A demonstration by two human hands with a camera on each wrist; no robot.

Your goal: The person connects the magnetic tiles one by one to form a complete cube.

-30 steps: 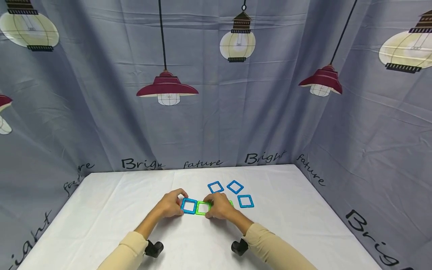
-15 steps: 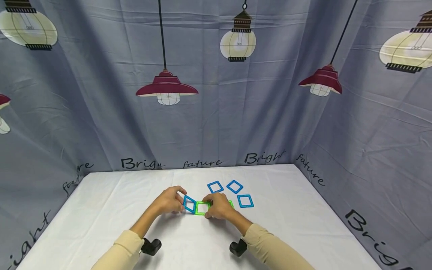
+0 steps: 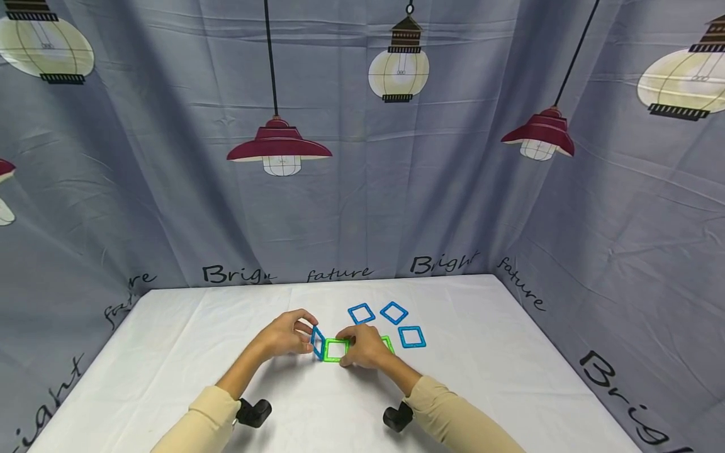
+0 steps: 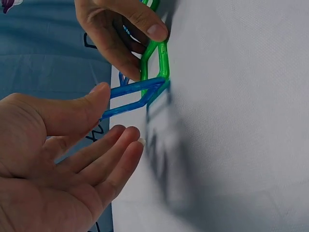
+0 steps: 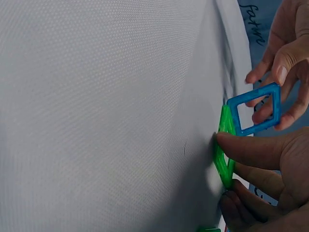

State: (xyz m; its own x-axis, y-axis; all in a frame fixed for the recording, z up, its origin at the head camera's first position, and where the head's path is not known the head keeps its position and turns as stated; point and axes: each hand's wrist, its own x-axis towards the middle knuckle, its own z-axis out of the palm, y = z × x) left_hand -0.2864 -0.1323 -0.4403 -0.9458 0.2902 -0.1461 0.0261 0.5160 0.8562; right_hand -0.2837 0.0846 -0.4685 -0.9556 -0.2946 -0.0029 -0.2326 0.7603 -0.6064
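My left hand (image 3: 287,335) pinches a blue square magnetic tile (image 5: 276,104) between thumb and fingers, at the edge away from the green one. The blue tile is tilted up off the table, and its other edge meets a green square magnetic tile (image 4: 164,60). That green tile lies on the white table, as the head view shows. My right hand (image 3: 365,346) grips it by its near and far sides, thumb (image 5: 251,149) on one edge. Just right of this hand, another green tile (image 3: 388,343) is partly hidden behind it.
Beyond my right hand lie three loose blue tiles: one at the back left (image 3: 352,316), one at the back right (image 3: 401,319), and one nearer on the right (image 3: 414,346). White cloth covers the table (image 3: 198,352). A grey printed curtain (image 3: 340,220) hangs behind it.
My left hand has raised the outer edge of the blue tile, swinging it from nearly flat to steeply tilted. My right hand and the green tile have shifted slightly left.
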